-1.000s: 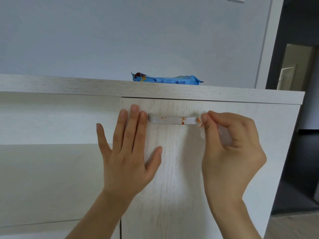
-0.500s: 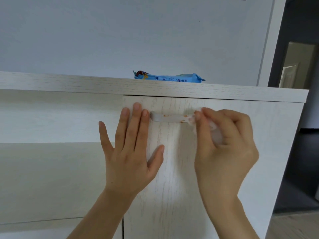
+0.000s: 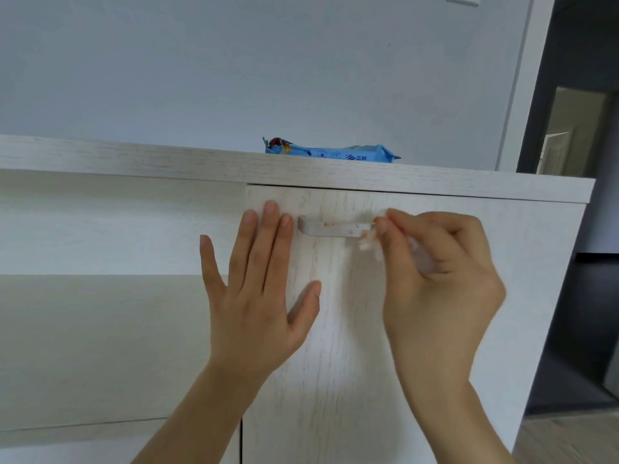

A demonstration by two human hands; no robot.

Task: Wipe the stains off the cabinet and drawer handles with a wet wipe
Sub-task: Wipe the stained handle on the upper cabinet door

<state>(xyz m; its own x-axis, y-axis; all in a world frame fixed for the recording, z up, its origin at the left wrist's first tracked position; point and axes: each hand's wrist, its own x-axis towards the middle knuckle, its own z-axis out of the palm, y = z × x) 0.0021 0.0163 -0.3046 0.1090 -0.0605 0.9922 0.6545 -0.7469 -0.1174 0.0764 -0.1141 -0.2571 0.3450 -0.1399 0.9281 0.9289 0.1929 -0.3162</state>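
Here, left hand [image 3: 258,296] flat, fingers straight, on cabinet door [image 3: 335,380] | right hand [image 3: 435,279] pinches wet wipe [image 3: 368,242] at handle [image 3: 331,227] right end | wipe likely soft, limp: bunch it, pinch firmly | orange stains [image 3: 355,231] remain

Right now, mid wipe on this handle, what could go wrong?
1. The wet wipe already carries orange residue, so it may smear stains back along the handle.
2. An orange spot sits near the handle's middle and could be missed.
3. The left hand presses flat on the door; without it, the door might shift.
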